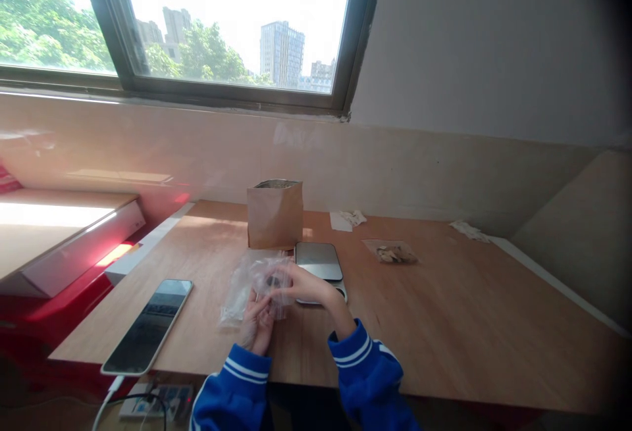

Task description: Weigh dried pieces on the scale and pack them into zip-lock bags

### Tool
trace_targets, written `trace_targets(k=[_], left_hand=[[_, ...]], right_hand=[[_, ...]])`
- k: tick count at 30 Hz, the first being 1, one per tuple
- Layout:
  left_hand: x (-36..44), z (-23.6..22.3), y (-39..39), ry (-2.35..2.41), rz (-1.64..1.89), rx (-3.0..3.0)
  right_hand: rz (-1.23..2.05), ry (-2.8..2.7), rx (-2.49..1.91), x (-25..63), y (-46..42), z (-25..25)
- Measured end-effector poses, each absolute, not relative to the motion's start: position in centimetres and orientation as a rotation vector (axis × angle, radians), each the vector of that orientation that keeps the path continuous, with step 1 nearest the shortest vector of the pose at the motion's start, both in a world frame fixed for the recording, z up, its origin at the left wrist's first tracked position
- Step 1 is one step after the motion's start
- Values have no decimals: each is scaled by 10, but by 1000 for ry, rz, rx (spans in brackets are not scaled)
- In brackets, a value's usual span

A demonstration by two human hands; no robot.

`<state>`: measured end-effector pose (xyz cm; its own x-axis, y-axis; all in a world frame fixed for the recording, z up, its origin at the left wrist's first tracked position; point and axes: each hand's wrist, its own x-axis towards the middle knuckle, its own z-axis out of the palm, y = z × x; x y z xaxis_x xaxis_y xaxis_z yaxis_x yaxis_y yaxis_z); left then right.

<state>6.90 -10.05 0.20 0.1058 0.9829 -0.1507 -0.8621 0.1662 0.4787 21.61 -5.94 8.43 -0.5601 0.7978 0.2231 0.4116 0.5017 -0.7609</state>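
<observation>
Between my two hands is a clear plastic bag (264, 274), raised a little above the table. My left hand (257, 323) grips its lower edge from the front. From the right, my right hand (307, 283) has its fingers closed on the bag's upper side. A small dark spot shows through the plastic by my fingers; what it is I cannot make out. More clear plastic bags (234, 301) lie flat on the table under and left of my hands. Just beyond my right wrist sits a kitchen scale (318, 261) with a silver plate, partly hidden by my hand.
An open brown paper bag (274, 217) stands upright behind the scale. To the right lies a clear bag of brownish flat pieces (395, 253). Crumpled white paper (351, 218) rests near the wall. At the left, a phone (151, 326) is plugged into a cable (105, 401).
</observation>
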Motion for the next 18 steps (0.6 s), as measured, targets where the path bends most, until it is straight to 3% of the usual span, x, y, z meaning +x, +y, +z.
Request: trace_targets(k=[10,18], left_hand=[[68,3,-99,404,1354,294],[62,-17,-88,476,1346,121]], right_hand=[[1028,-2120,-944,219,-66,78],[891,-2044,-960,204,-73,70]])
